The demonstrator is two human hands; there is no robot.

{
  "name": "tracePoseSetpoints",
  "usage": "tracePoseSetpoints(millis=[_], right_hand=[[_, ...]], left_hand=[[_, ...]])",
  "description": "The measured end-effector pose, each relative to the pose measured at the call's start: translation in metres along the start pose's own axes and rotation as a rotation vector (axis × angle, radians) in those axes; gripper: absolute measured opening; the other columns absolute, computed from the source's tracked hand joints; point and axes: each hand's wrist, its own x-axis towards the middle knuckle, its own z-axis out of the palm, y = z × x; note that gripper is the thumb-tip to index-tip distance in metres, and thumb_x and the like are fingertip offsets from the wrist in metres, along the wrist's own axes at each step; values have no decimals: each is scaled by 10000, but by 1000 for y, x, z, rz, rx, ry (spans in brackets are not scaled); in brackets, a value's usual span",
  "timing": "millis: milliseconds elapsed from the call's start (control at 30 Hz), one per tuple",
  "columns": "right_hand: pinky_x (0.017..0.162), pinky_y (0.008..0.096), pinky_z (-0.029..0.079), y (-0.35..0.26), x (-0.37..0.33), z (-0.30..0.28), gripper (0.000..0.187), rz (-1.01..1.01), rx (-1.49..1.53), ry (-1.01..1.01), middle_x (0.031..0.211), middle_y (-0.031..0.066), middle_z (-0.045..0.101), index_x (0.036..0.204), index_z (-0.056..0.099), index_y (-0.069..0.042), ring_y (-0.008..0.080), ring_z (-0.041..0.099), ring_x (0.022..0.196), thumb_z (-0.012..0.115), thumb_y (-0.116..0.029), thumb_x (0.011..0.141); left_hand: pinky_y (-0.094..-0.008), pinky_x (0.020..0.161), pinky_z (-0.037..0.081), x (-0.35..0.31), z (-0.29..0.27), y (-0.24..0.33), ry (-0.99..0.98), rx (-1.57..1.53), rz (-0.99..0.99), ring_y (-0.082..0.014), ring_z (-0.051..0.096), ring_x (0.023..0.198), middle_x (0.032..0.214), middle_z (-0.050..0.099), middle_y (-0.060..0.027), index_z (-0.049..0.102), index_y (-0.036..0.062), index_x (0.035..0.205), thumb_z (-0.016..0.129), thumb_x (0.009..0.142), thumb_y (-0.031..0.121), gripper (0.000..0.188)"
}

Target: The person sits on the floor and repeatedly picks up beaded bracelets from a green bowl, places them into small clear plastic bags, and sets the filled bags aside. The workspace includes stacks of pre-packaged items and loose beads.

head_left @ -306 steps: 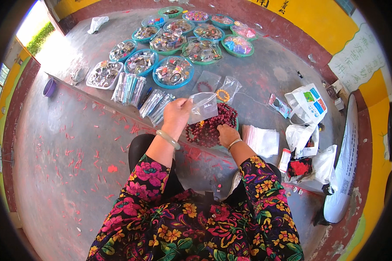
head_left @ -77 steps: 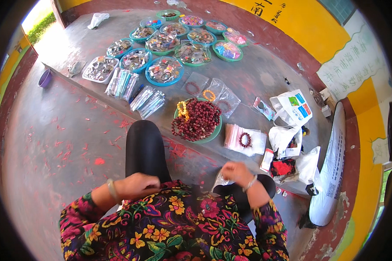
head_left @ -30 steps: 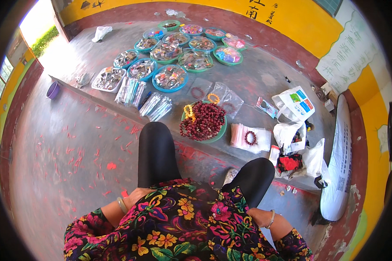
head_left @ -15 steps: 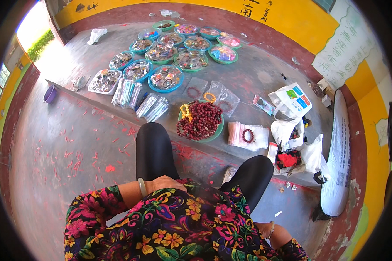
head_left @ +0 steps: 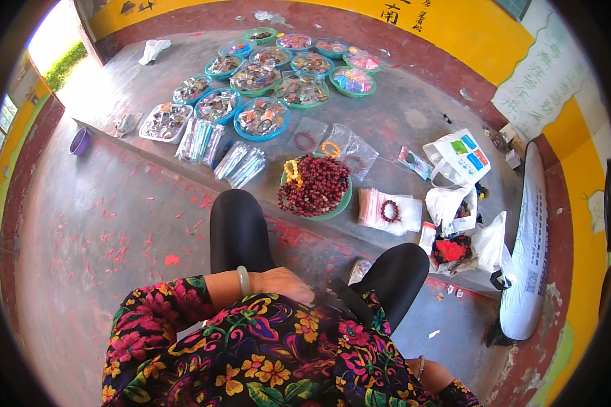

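My left hand (head_left: 284,283), with a pale bangle at the wrist, lies across my lap at the front of my flowered top (head_left: 265,353). Its fingertips are hidden or blurred. Just right of it, a dark strap-like strip (head_left: 352,302) crosses toward my right thigh. Of my right arm only the wrist (head_left: 433,374) with a bangle shows, low at the right; the top covers that hand. Beyond my knees, a green basin (head_left: 343,205) holds a heap of dark red bead bracelets (head_left: 316,186) and a few yellow ones. One dark red bracelet (head_left: 390,211) rests on a stack of clear bags (head_left: 407,216).
Bundles of pens in clear wrappers (head_left: 201,141) and basins of packaged small goods (head_left: 261,118) cover the raised floor ahead. An orange bracelet (head_left: 330,150) lies on plastic bags. White carrier bags (head_left: 458,157) stand right, beside a long silver-wrapped roll (head_left: 528,251). A purple basin (head_left: 79,142) sits left.
My left hand has moved right across my lap, and the dark strip has come into sight beside it. The view has shifted slightly; the goods on the floor lie as before.
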Motion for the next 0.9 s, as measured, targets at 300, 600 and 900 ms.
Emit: tracePoseSetpoints(millis=[300, 600, 900], right_hand=[[885, 299, 412, 2, -9, -1, 488, 14, 3, 8, 1144, 84, 564, 1149, 518, -19, 177, 525, 1032, 680, -242, 747], [792, 288, 451, -12, -4, -20, 358, 169, -355, -96, 1017, 88, 608, 1033, 584, -36, 170, 575, 915, 649, -261, 763], [553, 255, 486, -91, 38, -129, 233, 198, -487, 453, 640, 71, 632, 767, 649, -12, 132, 610, 565, 535, -215, 769]], left_hand=[[-380, 557, 392, 13, -2, 2, -48, -49, 19, -279, 530, 693, 687, 481, -68, 432, 88, 737, 502, 783, 225, 161], [-387, 557, 389, -12, 7, -12, 82, -228, 56, -328, 524, 679, 663, 487, -115, 457, 72, 731, 541, 753, 327, 270], [-315, 546, 372, -24, 6, -26, 82, -559, -37, -195, 469, 569, 620, 445, -129, 491, 0, 663, 569, 842, 237, 307]])
